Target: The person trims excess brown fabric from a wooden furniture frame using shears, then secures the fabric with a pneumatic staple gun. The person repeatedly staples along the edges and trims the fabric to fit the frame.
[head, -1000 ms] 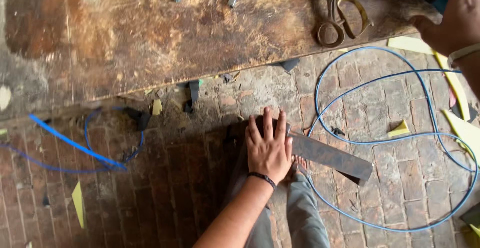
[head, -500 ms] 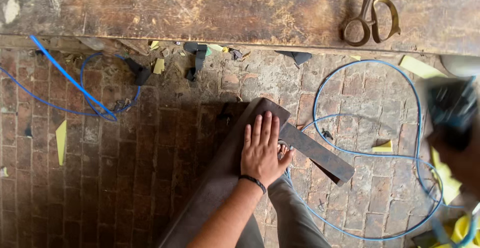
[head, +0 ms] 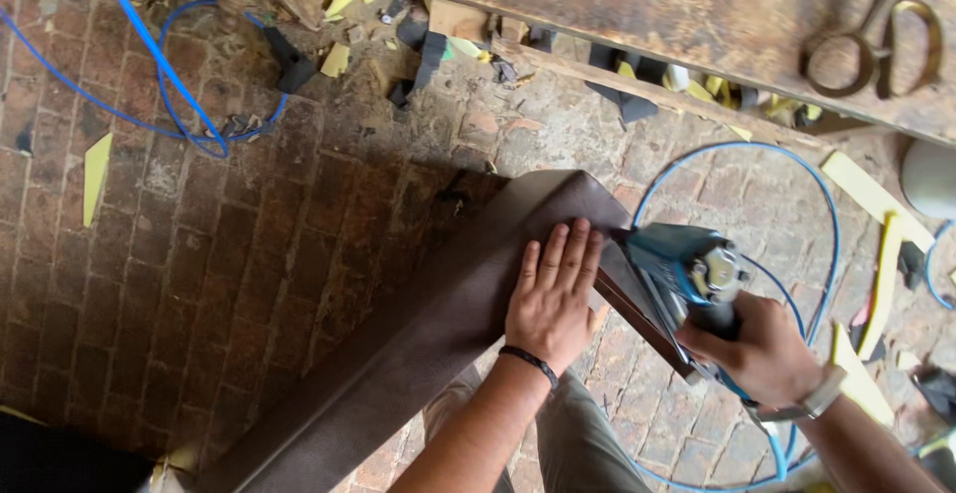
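My left hand [head: 551, 299] lies flat, fingers spread, on a long dark brown upholstered panel [head: 398, 354] that slants from the lower left up to the centre. My right hand [head: 762, 349] grips a blue pneumatic stapler [head: 687, 269], whose nose sits against the panel's right edge just beside my left fingertips. A blue air hose [head: 797, 169] loops from the tool across the brick floor. A dark strip of the panel's frame [head: 637, 319] shows under the tool.
A worn wooden workbench [head: 647, 5] runs along the top with large scissors [head: 871, 45] on it. Yellow foam offcuts [head: 881, 234] and dark scraps [head: 428, 55] litter the brick floor. Another blue hose [head: 159, 85] coils at the upper left.
My right hand has come in from the right with the blue stapler and set it against the panel's edge. My left hand stays flat on the panel; the view has shifted left and down.
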